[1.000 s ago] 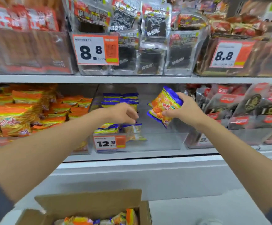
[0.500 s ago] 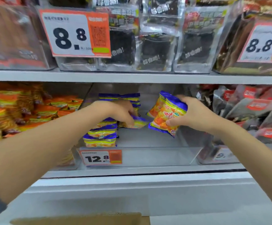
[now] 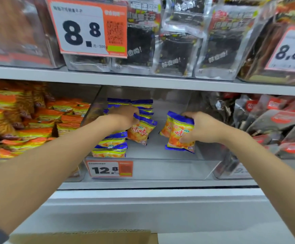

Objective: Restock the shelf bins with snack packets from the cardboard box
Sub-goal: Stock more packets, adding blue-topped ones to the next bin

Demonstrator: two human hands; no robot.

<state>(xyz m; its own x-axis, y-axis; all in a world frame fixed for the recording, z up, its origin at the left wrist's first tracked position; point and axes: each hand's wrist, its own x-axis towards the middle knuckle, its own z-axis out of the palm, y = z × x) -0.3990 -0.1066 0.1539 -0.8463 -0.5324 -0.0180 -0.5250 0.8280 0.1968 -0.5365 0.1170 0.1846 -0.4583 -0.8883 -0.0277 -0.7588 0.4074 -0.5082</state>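
Note:
Both of my hands are inside the clear middle bin (image 3: 169,169) on the lower shelf. My left hand (image 3: 123,117) holds one orange and blue snack packet (image 3: 140,132) by its top edge, next to a row of the same packets (image 3: 110,147) along the bin's left side. On the bin's right side, my right hand (image 3: 203,127) grips two such packets (image 3: 179,133), standing upright just above the bin floor. Only the top edge of the cardboard box (image 3: 83,236) shows at the bottom.
A 12.8 price tag (image 3: 110,169) hangs on the bin's front wall. Orange packets (image 3: 28,120) fill the left bin, and grey and red packets (image 3: 273,124) the right one. The upper shelf (image 3: 143,81) holds dark pouches and 8.8 tags.
The view has moved closer to the shelf. My left hand lifted a packet upright at the bin's left. My right hand carried its packets down and right, deeper into the bin.

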